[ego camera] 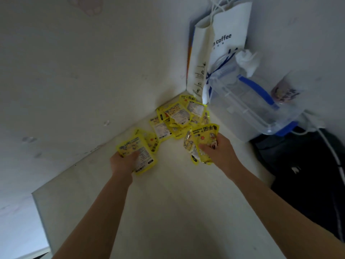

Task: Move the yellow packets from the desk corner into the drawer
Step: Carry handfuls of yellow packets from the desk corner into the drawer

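A heap of yellow packets (179,116) lies in the far corner of the white desk (168,193), against the two walls. My left hand (124,162) grips a bunch of yellow packets (139,148) just left of the heap, slightly blurred. My right hand (217,148) grips another bunch of yellow packets (202,142) at the near right of the heap. Both arms reach forward over the desk. No drawer is in view.
A white paper coffee bag (222,43) stands in the corner behind the heap. A clear plastic box with blue clips (248,103) lies to the right, with a white tissue on top. A dark bag (306,174) lies at the right edge. The desk's left edge drops off at lower left.
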